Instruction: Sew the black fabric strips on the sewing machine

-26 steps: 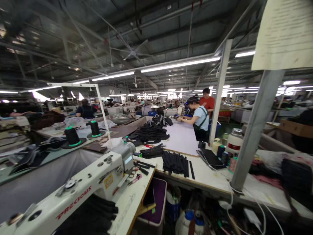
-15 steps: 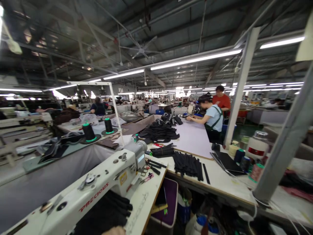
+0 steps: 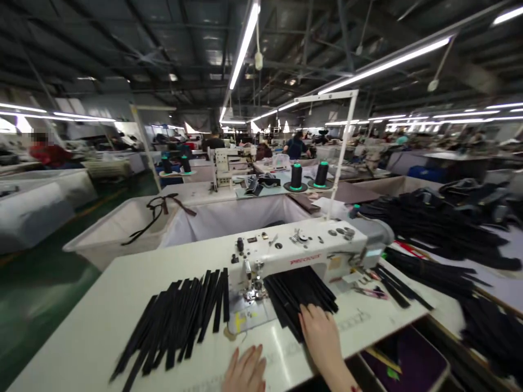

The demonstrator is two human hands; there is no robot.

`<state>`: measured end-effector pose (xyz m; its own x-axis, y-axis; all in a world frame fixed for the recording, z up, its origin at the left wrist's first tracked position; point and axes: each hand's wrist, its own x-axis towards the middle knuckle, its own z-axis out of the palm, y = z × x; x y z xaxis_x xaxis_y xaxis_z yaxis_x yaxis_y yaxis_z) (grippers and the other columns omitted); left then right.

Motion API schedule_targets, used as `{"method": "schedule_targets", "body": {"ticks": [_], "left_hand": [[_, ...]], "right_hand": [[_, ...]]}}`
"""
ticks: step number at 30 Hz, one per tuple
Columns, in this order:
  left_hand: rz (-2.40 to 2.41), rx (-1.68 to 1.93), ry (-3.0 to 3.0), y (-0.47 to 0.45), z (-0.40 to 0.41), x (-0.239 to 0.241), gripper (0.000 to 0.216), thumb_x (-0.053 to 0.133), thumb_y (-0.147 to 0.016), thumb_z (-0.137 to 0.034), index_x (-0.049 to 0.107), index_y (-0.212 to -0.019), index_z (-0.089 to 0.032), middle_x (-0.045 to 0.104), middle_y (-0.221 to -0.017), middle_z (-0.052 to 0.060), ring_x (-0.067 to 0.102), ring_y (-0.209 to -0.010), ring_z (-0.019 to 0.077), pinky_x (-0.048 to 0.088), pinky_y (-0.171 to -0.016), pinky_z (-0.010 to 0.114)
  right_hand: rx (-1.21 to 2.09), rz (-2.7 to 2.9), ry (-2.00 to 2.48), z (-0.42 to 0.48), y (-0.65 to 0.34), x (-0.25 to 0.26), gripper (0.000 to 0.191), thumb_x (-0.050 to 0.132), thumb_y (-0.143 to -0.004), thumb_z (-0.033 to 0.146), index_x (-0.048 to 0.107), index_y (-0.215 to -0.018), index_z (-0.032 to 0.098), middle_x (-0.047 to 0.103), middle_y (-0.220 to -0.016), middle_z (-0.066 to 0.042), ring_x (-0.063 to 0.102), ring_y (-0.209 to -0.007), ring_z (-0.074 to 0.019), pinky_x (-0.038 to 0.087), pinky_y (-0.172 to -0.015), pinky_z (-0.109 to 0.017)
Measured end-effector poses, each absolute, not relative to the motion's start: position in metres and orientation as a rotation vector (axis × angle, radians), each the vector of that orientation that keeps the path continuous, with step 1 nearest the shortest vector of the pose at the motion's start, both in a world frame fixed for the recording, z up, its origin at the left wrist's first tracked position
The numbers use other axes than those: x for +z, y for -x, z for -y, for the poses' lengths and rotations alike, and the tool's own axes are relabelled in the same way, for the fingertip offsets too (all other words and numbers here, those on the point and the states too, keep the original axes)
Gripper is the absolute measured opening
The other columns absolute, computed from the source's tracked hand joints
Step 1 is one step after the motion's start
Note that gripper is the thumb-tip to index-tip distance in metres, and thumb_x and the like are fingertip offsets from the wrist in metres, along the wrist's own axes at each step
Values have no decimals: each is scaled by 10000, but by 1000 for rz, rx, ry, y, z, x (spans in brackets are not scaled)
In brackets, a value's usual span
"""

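Note:
My left hand (image 3: 244,371) lies on the white sewing table (image 3: 163,375) at the bottom of the view, holding nothing, its fingers stretched out. Over the near edge of a pile of black fabric strips (image 3: 296,288), my right hand (image 3: 321,332) has its fingers bent onto the strips; the fingertips are partly hidden. This pile lies beneath the arm of a white sewing machine (image 3: 269,258), to the right of its needle and presser foot (image 3: 254,291). More black strips (image 3: 175,316) are spread side by side left of the needle plate (image 3: 249,316).
Small tools (image 3: 370,291) lie by the machine's right end. Beyond the machine stand a pale fabric bin (image 3: 118,223) and two black thread cones (image 3: 321,175). Piled black pieces (image 3: 433,218) cover the right-hand table. A purple-lined container (image 3: 408,359) sits below. Other people work farther back.
The view has swung left and down, bringing the needle area and left strips into sight. My left hand now shows fully, and my right hand rests at the strips under the machine arm.

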<state>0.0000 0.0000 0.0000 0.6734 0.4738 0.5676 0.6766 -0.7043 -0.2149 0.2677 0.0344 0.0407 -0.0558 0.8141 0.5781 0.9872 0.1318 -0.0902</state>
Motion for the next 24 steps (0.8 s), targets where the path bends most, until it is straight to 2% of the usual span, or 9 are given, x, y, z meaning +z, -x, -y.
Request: {"method": "schedule_targets", "body": {"ticks": [3, 5, 9, 12, 14, 16, 20, 24], "left_hand": [[1065, -581, 2562, 5, -4, 19, 363, 575, -851, -207, 682, -1193, -266, 629, -1379, 60, 628, -1189, 244, 550, -979, 387], [1228, -479, 2626, 8, -18, 40, 415, 571, -863, -204, 645, -1269, -245, 561, -1453, 83, 579, -1260, 279, 514, -1028, 478], [1598, -224, 2648, 19, -66, 73, 393, 563, -882, -186, 660, -1262, -171, 576, -1429, 135, 536, -1312, 316, 411, -1099, 559], [1676, -134, 2656, 33, -86, 79, 369, 539, -899, -191, 678, -1241, -171, 614, -1389, 123, 535, -1311, 313, 351, -1132, 566], [1661, -155, 2644, 42, -84, 75, 366, 512, -912, -185, 679, -1238, -187, 634, -1368, 107, 545, -1298, 298, 318, -1149, 562], [1641, -198, 2620, 48, -73, 69, 368, 498, -922, -185, 673, -1245, -194, 640, -1361, 104, 546, -1292, 294, 302, -1154, 566], [1508, -315, 2688, 44, -51, 56, 438, 497, -919, -158, 600, -1340, -218, 601, -1413, 81, 536, -1305, 260, 329, -1156, 526], [1412, -399, 2741, 32, -51, 49, 470, 519, -898, -132, 565, -1362, -196, 592, -1421, 91, 554, -1290, 260, 376, -1136, 531]], "right_hand": [[-494, 1919, 1680, -35, -278, 43, 282, 433, -1009, 134, 694, -905, 160, 614, -744, -77, 559, -705, -249, 350, -660, -378], [-517, 1916, 1663, -35, -284, 49, 337, 398, -1041, 189, 695, -884, 167, 628, -774, -86, 566, -720, -245, 361, -652, -370], [-524, 1891, 1511, -27, -283, 63, 293, 430, -1055, 252, 696, -965, 170, 657, -872, -98, 599, -760, -216, 413, -673, -334], [-497, 1971, 1301, -7, -264, 59, 224, 465, -1035, 206, 685, -1066, 182, 632, -767, -56, 591, -678, -189, 434, -639, -303], [-491, 2062, 1178, 9, -244, 47, 271, 421, -1022, 155, 674, -1111, 193, 617, -729, -43, 591, -658, -193, 446, -616, -300], [-494, 2107, 1109, 22, -223, 32, 327, 373, -1002, 114, 677, -1075, 211, 595, -683, -31, 583, -622, -195, 444, -571, -294], [-446, 2202, 1077, 23, -193, 19, 310, 390, -966, 96, 669, -1059, 193, 585, -675, -33, 580, -596, -205, 422, -491, -292], [-337, 2207, 1024, 8, -186, 33, 270, 413, -966, 126, 655, -1081, 161, 602, -713, -51, 571, -592, -204, 439, -494, -291]]}}
